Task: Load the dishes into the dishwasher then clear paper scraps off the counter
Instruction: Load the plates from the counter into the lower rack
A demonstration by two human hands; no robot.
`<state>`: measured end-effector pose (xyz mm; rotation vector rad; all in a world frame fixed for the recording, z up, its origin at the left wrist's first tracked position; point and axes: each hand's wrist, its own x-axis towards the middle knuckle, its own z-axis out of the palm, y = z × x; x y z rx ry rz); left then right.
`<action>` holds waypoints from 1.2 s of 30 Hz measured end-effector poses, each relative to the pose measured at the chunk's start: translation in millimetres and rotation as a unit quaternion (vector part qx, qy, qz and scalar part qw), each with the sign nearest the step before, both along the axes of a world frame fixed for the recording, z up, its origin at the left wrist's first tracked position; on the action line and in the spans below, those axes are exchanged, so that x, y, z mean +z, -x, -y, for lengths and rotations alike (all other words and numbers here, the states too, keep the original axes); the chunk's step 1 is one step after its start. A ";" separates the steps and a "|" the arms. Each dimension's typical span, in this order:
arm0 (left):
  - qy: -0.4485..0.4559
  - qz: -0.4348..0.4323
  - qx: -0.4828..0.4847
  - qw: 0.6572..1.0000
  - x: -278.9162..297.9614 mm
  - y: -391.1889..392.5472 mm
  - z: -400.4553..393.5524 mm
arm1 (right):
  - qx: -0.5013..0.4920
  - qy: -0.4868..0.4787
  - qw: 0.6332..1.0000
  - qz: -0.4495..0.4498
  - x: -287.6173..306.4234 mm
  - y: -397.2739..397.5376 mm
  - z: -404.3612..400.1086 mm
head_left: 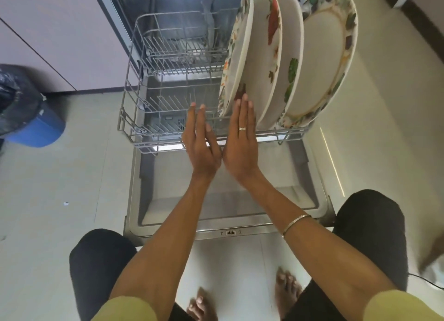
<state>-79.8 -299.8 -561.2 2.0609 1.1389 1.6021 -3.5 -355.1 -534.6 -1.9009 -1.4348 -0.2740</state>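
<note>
Plates point(264, 63) – round, glossy, floral-rimmed – upright in wire rack point(134, 80)

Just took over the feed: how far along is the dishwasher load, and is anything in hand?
Done: four plates stand on edge at the right of the pulled-out lower rack. In hand: nothing held; the right hand lies flat with fingertips against the plates, the left hand open beside it above the rack. Left: the rack's left side has free slots, the dishwasher door is down, and the counter scraps are out of view.

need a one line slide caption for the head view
Both open hands, left hand and right hand, reach the pulled-out dishwasher rack holding four plates on edge.
</note>
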 end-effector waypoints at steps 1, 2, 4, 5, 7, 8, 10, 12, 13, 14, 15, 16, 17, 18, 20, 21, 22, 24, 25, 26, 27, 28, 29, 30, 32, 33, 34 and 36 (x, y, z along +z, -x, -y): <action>-0.003 -0.004 -0.002 1.000 -0.4 0.0 -2.2 | -0.001 0.011 1.000 0.001 1.5 -0.1 -1.1; -0.004 -0.007 -0.005 1.000 -1.5 -0.1 -5.0 | 0.001 0.023 1.000 0.004 3.1 -0.5 -2.4; -0.004 -0.012 -0.010 1.000 -1.4 -0.2 -10.8 | 0.004 0.041 0.999 0.010 6.4 -1.6 -6.1; -0.004 -0.013 -0.015 1.000 -0.7 -0.1 -14.0 | 0.005 0.049 0.999 0.011 8.0 -2.6 -8.3; -0.001 -0.017 -0.030 0.999 1.1 0.8 -20.6 | 0.001 0.061 0.998 0.014 10.3 -4.6 -13.9; 0.002 -0.021 -0.038 0.999 2.3 1.4 -24.0 | -0.004 0.065 0.998 0.017 10.9 -5.8 -17.2; 0.008 -0.030 -0.052 0.998 5.3 2.0 -30.7 | -0.014 0.076 0.997 0.022 12.1 -8.2 -24.1; 0.012 -0.041 -0.062 0.997 8.0 1.2 -35.9 | -0.024 0.092 0.995 0.028 14.2 -10.0 -30.4; 0.014 -0.046 -0.065 0.997 9.9 0.3 -37.9 | -0.031 0.099 0.994 0.031 15.5 -10.8 -33.2; 0.016 -0.051 -0.066 0.996 12.1 -0.8 -40.2 | -0.039 0.106 0.993 0.033 17.1 -11.7 -36.1; 0.017 -0.056 -0.067 0.996 14.2 -2.0 -42.7 | -0.045 0.113 0.992 0.033 19.0 -12.2 -38.5; 0.018 -0.062 -0.068 0.996 15.9 -3.2 -45.5 | -0.050 0.119 0.991 0.033 21.0 -12.6 -40.9; 0.019 -0.069 -0.067 0.995 17.3 -4.3 -48.3 | -0.053 0.125 0.990 0.033 23.2 -13.0 -43.0; 0.021 -0.075 -0.066 0.995 18.8 -5.4 -50.7 | -0.055 0.130 0.989 0.033 25.3 -13.3 -45.2; 0.031 -0.085 -0.061 0.994 21.7 -7.5 -55.3 | -0.056 0.136 0.989 0.035 29.2 -14.3 -50.6; 0.036 -0.091 -0.060 0.993 22.7 -8.2 -57.6 | -0.057 0.140 0.988 0.038 30.7 -14.8 -53.4; 0.040 -0.100 -0.059 0.992 23.2 -8.7 -60.0 | -0.058 0.145 0.987 0.041 31.5 -15.1 -56.6; 0.043 -0.123 -0.056 0.990 23.2 -9.2 -66.9 | -0.063 0.150 0.986 0.046 32.7 -15.7 -63.5; 0.042 -0.135 -0.053 0.989 22.8 -9.4 -70.9 | -0.065 0.152 0.985 0.050 33.0 -16.4 -66.4; 0.039 -0.148 -0.051 0.987 22.5 -9.9 -75.5 | -0.067 0.154 0.984 0.054 33.1 -17.9 -69.8; 0.038 -0.161 -0.048 0.985 22.8 -10.7 -79.3 | -0.066 0.158 0.984 0.057 33.9 -19.6 -72.8; 0.040 -0.173 -0.044 0.983 22.9 -12.2 -83.0 | -0.063 0.162 0.983 0.058 34.9 -21.4 -75.9; 0.043 -0.186 -0.040 0.981 23.3 -13.9 -86.7 | -0.059 0.166 0.983 0.057 35.9 -23.0 -79.5; 0.047 -0.198 -0.035 0.978 23.8 -15.6 -90.5 | -0.058 0.170 0.982 0.058 36.4 -24.9 -83.8; 0.058 -0.222 -0.028 0.973 25.5 -19.1 -98.2 | -0.065 0.183 0.979 0.059 38.0 -28.4 -92.7; 0.062 -0.232 -0.025 0.970 26.5 -20.7 -102.4 | -0.069 0.190 0.978 0.059 39.3 -30.2 -97.3; 0.064 -0.242 -0.024 0.968 27.8 -22.4 -106.7 | -0.069 0.198 0.976 0.060 40.2 -32.1 -101.7; 0.066 -0.261 -0.021 0.963 31.4 -26.1 -114.6 | -0.065 0.216 0.972 0.065 41.2 -36.8 -110.2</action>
